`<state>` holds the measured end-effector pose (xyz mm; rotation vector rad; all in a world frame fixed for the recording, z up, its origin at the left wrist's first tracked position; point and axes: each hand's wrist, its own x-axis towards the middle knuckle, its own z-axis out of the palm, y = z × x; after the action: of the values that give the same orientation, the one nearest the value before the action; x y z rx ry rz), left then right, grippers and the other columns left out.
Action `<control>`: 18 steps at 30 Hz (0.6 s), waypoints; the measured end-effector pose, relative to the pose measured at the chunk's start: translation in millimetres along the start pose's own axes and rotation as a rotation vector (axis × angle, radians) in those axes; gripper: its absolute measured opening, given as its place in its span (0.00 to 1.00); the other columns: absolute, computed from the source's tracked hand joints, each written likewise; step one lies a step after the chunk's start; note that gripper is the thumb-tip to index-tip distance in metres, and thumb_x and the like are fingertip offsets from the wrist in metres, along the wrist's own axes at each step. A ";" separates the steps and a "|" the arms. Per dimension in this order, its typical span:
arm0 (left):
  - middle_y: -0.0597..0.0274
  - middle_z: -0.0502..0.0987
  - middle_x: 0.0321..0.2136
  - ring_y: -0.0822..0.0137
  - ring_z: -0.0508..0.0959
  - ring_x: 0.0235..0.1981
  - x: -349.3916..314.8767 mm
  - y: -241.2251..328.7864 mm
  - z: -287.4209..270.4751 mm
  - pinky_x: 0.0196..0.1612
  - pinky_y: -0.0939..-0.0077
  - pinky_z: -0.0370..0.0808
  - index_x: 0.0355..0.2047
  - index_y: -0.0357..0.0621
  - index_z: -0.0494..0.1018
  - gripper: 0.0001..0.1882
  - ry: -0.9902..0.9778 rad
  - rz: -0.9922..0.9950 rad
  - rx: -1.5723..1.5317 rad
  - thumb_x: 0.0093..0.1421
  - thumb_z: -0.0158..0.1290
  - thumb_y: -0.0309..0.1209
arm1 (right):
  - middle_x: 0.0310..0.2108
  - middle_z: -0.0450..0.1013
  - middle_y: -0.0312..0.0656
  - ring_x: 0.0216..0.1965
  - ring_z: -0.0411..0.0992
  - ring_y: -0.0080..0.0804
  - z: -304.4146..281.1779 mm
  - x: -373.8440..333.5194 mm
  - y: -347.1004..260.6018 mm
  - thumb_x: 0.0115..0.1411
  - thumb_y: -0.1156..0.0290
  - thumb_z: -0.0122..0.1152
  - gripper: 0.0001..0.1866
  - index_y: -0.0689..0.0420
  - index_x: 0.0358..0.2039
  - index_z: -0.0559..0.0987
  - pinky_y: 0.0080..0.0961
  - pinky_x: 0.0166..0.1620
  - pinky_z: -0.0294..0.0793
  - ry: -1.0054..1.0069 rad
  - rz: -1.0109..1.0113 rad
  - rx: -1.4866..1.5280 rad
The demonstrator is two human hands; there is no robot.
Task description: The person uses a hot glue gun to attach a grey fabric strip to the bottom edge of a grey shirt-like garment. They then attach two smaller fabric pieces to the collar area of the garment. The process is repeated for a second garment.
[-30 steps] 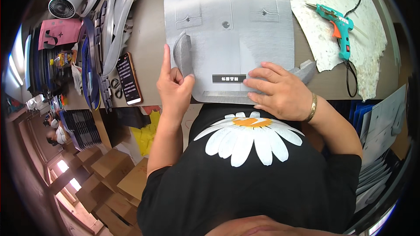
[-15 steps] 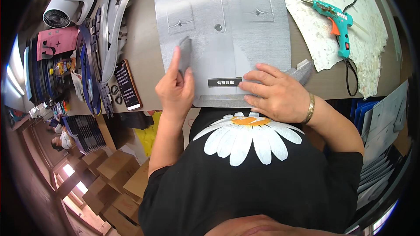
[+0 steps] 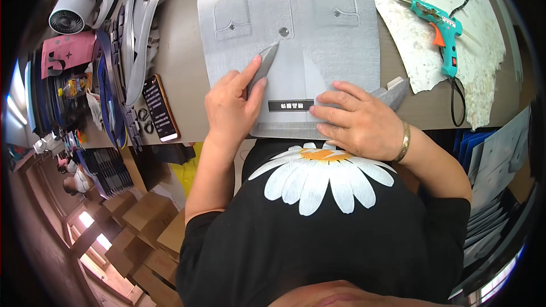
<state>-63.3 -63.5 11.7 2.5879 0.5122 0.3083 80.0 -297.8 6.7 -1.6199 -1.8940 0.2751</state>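
While a grey flap slants over a grey shirt-patterned panel, up and left of the dark label, the left hand, nearer to it, holds it narrowly between thumb and forefinger. Its long axis runs up and rightward past the fingertips, to a point above the label. The right hand lies flat at the label's right end, fingers slightly parted, gripping nothing.

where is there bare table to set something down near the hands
Widest: the tabletop between the smartphone and curved grey strips to the left and the grey shirt-front panel. Narrower: the gap between that panel and the stained white sheet under the glue gun. Crowded: the far left, with the fan, pink bag and those strips.
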 end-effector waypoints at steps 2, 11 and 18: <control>0.61 0.68 0.17 0.66 0.69 0.18 2.4 -0.9 0.7 0.24 0.71 0.68 0.50 0.51 0.81 0.23 -0.007 -0.009 -0.009 0.52 0.62 0.25 | 0.49 0.75 0.41 0.56 0.70 0.40 -1.0 0.2 -1.2 0.46 0.66 0.67 0.16 0.58 0.36 0.82 0.47 0.64 0.65 -0.012 0.001 0.001; 0.66 0.61 0.17 0.73 0.61 0.18 2.9 -8.6 9.5 0.24 0.76 0.63 0.49 0.48 0.81 0.23 0.039 -0.079 -0.320 0.51 0.63 0.24 | 0.47 0.75 0.42 0.52 0.72 0.41 -14.3 -10.2 -13.0 0.45 0.70 0.68 0.16 0.55 0.37 0.81 0.47 0.62 0.67 0.041 0.095 -0.134; 0.69 0.59 0.18 0.75 0.58 0.19 1.4 -15.5 14.2 0.24 0.79 0.60 0.51 0.48 0.81 0.24 0.057 -0.060 -0.373 0.51 0.62 0.22 | 0.27 0.66 0.35 0.31 0.68 0.34 -29.6 -11.6 -32.6 0.48 0.71 0.62 0.16 0.55 0.40 0.81 0.31 0.37 0.66 -0.102 0.248 -0.324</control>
<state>-62.4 -56.1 -8.0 2.2042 0.4983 0.4150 71.1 -323.0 43.5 -2.0991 -1.8861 0.1596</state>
